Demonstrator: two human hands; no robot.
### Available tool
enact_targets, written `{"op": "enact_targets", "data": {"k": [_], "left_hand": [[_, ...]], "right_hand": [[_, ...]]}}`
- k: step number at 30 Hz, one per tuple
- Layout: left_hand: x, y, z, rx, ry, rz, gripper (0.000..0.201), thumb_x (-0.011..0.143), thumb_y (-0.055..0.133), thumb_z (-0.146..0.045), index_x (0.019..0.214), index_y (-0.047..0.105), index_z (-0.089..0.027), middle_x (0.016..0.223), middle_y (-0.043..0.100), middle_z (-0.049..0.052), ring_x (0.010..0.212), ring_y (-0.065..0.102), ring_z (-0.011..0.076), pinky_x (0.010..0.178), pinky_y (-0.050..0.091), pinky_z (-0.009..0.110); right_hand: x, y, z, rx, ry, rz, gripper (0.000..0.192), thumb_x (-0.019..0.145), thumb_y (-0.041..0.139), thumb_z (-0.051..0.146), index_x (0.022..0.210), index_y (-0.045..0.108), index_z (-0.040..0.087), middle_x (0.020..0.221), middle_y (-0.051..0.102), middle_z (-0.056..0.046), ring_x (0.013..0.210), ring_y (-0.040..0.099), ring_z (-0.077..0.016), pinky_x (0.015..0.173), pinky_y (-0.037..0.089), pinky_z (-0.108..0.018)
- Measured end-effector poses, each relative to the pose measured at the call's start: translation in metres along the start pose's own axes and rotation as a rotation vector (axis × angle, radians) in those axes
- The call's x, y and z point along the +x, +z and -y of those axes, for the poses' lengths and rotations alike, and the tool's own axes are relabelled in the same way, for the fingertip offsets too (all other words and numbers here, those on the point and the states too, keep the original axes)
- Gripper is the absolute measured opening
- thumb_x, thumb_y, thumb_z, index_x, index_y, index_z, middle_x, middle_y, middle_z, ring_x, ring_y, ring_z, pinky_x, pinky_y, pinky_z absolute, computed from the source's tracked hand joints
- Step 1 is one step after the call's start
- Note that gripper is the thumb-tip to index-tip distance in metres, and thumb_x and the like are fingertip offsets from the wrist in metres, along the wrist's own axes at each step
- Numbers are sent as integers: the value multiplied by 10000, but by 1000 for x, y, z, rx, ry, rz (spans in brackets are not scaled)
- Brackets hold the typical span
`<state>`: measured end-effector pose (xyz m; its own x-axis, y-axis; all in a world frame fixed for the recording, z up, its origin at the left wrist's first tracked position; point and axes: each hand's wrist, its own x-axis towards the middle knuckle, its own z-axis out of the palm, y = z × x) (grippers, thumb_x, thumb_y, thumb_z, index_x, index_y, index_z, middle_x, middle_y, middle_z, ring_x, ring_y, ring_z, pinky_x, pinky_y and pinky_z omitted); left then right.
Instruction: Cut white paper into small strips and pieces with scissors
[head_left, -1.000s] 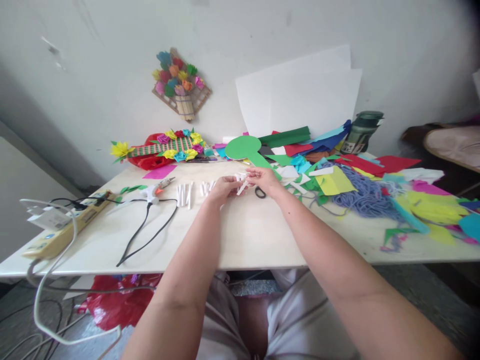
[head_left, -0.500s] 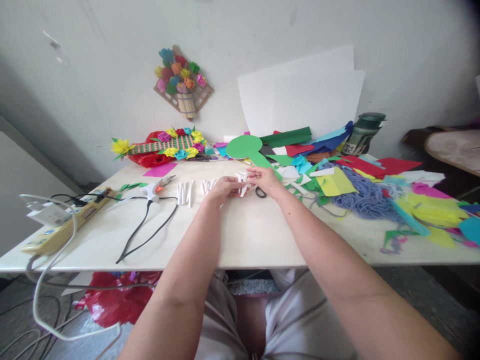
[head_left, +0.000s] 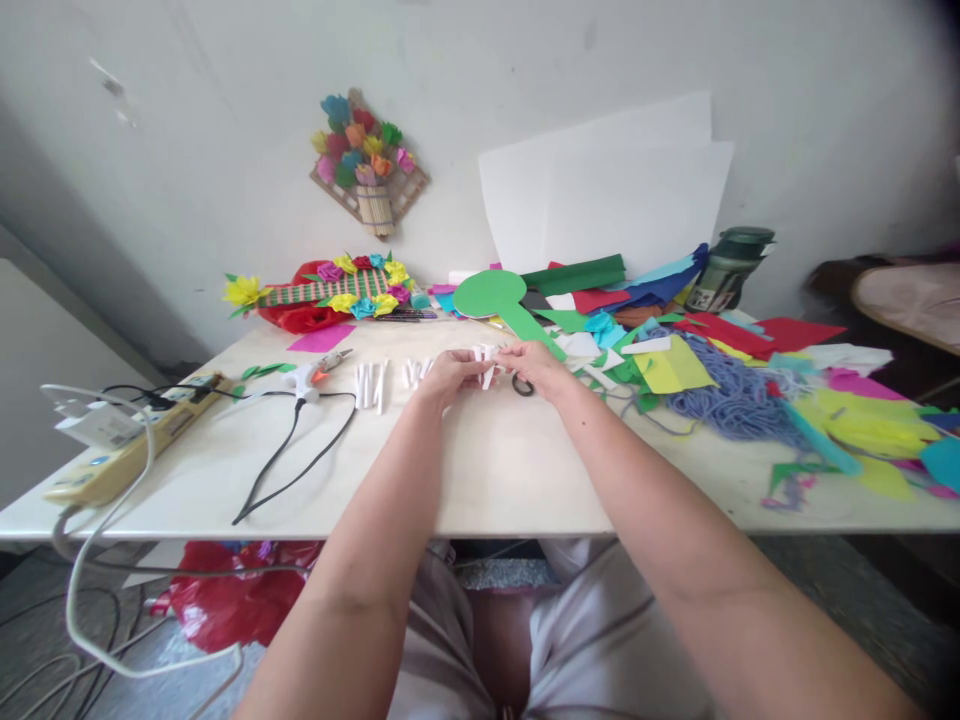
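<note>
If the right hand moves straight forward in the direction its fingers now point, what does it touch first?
The right hand points up and to the left, toward the left hand. It already pinches the small white paper piece between them. Beyond that, probably the left hand's fingertips; depth is hard to judge.

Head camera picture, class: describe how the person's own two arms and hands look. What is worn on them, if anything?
Both forearms are bare up to the picture's lower edge: no sleeves show. The left hand and right hand wear no gloves; no watch or bracelet shows at the wrists. Rings are too small to tell. Pale shorts cover the lap below.
</note>
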<state>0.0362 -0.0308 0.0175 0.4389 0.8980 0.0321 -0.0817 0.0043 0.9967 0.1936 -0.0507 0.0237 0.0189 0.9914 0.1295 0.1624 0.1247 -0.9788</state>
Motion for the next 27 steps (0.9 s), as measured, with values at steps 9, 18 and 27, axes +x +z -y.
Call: {"op": "enact_targets", "data": {"k": [9,18,27], "left_hand": [[0,-1,0,4,-39,37,294,556,760,-348,709,666,-116,692,670,89,595,617,154,584,477,257],[0,-2,0,11,-57,50,285,543,768,-337,683,653,-118,653,651,68,572,595,133,597,478,257],[0,-2,0,29,-56,59,310,538,772,-343,697,645,-109,655,644,58,558,578,115,593,477,256]], "right_hand": [[1,1,-1,71,-2,-12,163,597,676,267,649,629,119,496,519,34,443,401,-50,445,326,-187],[3,1,-4,84,-4,-1,177,587,680,275,644,616,120,450,486,47,402,366,-41,389,259,-178],[4,1,-6,89,-1,-15,172,583,692,249,662,631,109,456,498,44,402,370,-37,379,236,-177]]}}
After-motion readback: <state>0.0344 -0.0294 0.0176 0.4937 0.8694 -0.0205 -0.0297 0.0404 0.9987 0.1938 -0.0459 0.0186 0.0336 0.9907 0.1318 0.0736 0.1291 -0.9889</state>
